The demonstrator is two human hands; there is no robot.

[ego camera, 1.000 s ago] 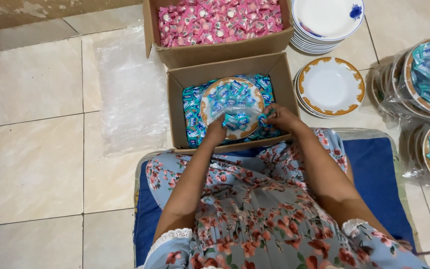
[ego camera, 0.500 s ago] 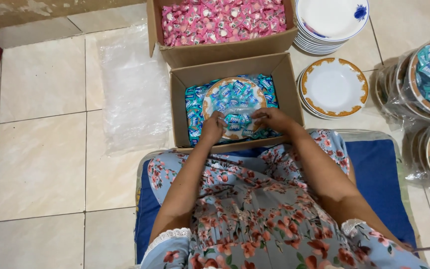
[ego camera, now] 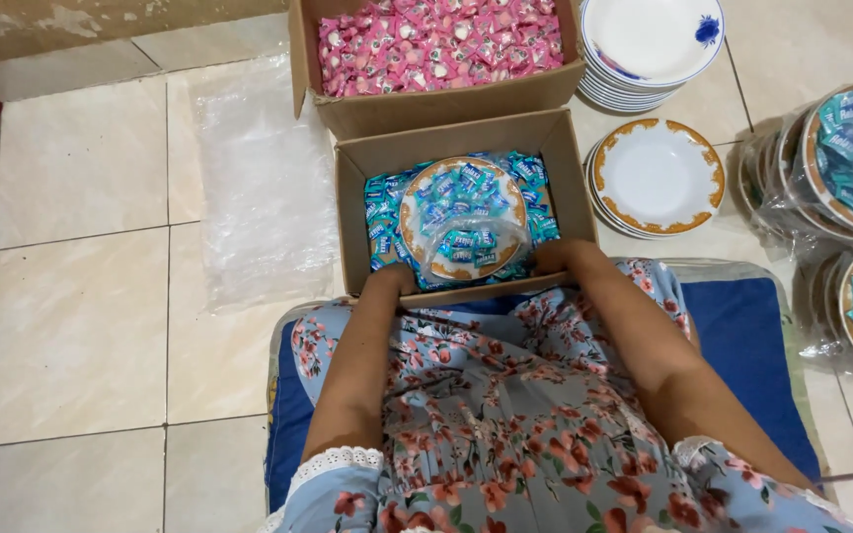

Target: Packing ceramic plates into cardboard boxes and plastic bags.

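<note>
Both hands had dropped from the plate (ego camera: 462, 216) to the near wall of its box (ego camera: 367, 163): left hand (ego camera: 394, 281), right hand (ego camera: 557, 259), grips not discernible. Plate sat released, candy-filled.

Garment: a light blue dress (ego camera: 505, 434) printed with pink and red flowers is worn.
Sleeves: short, edged with white lace trim (ego camera: 333, 462).
Forearms: left bare, no jewellery seen.
</note>
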